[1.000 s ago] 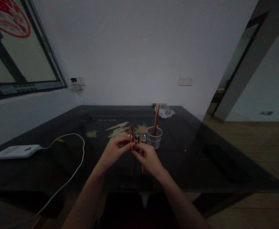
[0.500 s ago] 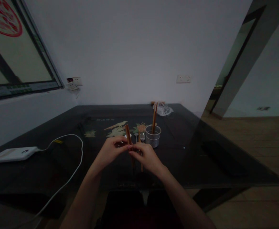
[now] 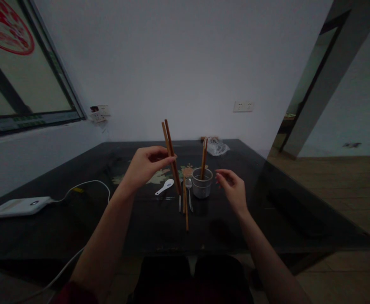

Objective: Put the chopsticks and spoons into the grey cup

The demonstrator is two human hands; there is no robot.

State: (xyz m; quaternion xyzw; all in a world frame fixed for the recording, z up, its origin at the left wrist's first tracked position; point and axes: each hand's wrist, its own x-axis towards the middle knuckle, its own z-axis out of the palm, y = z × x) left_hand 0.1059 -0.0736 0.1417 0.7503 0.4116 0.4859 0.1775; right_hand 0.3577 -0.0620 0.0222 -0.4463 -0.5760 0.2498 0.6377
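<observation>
A pair of brown wooden chopsticks [image 3: 172, 158] stands tilted in the closed fingers of my left hand [image 3: 147, 166], raised above the table. My right hand [image 3: 233, 190] is just right of the metal cup [image 3: 202, 187], apart from it, with fingers loosely curled and nothing visible in them. More chopsticks [image 3: 204, 156] lean inside the cup. Left of it lie a metal spoon [image 3: 189, 184], loose chopsticks [image 3: 186, 219] and another slim metal utensil [image 3: 180, 204], partly hidden behind the held pair. A white soup spoon [image 3: 165, 186] rests farther left.
The dark glossy table [image 3: 254, 219] has a painted flower and bird pattern. A clear plastic bag [image 3: 216, 147] lies at its back edge. On the left sits a white power bank [image 3: 20, 207] with a white cable [image 3: 93, 181]. A dark flat object [image 3: 295, 211] lies on the right.
My hands have come apart. The left has lifted the chopsticks up and away from me; the right has let go and moved right, past the cup. The white spoon is uncovered.
</observation>
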